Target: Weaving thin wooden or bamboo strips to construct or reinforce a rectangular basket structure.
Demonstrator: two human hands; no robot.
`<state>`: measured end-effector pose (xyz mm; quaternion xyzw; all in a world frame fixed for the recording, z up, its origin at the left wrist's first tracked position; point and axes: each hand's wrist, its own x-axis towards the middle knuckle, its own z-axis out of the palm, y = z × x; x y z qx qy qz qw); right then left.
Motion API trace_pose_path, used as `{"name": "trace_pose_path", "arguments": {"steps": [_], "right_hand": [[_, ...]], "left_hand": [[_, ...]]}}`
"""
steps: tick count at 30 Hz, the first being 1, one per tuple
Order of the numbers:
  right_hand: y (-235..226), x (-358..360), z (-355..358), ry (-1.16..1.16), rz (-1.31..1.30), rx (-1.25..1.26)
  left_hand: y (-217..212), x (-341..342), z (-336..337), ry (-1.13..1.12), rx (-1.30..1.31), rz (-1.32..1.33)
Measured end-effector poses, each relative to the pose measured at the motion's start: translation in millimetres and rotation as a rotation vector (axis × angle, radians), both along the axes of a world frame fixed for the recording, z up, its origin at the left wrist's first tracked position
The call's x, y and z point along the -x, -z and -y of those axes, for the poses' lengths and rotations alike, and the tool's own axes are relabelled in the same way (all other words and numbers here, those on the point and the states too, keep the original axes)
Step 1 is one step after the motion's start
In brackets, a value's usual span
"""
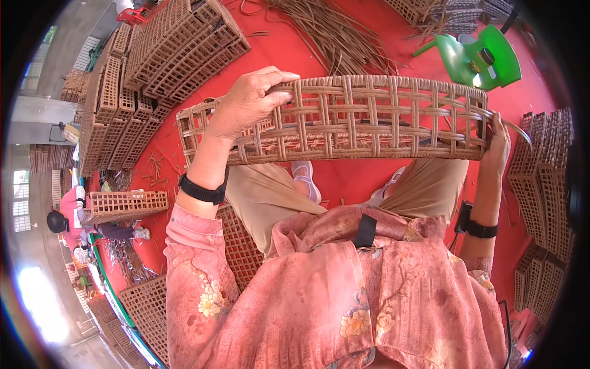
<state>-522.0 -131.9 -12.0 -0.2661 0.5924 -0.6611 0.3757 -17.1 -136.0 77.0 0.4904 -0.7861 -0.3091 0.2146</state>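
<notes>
A long brown woven basket (381, 81) with an open lattice side and a wrapped rim is held up across my lap, its long side toward me. My left hand (249, 101) grips its upper rim left of the middle, fingers over the edge and thumb on the near side. At the right end, my right hand (496, 146) is closed around the basket's corner. A loose weaving strand (521, 131) curves out to the right beside that hand. Part of the right fingers is hidden behind the basket end.
Stacked lattice baskets (184, 52) stand at the far left, with more grey-brown ones (534, 178) at the right. Loose brown strips (335, 37) lie on the red floor (270, 52). A green plastic stool (452, 58) holds a jar (482, 59). Another person (70, 215) works beside a basket at left.
</notes>
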Motion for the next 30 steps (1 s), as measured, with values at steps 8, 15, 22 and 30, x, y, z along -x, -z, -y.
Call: {"name": "trace_pose_path", "arguments": {"steps": [8, 15, 22, 30], "right_hand": [[-11.1, -10.7, -5.6, 0.013, 0.021, 0.019], [-8.8, -8.9, -3.9, 0.025, 0.047, 0.019], [-4.5, -7.4, -5.0, 0.011, 0.081, 0.056], [-8.9, -13.8, -6.8, 0.004, 0.108, 0.049]], "left_hand": [[8.6, 8.7, -6.9, -0.089, 0.109, -0.077], [0.2, 11.0, 0.2, -0.073, -0.031, -0.133], [-10.6, 28.5, -1.2, 0.009, -0.101, -0.185], [-8.2, 73.6, -2.9, -0.017, 0.248, 0.278]]}}
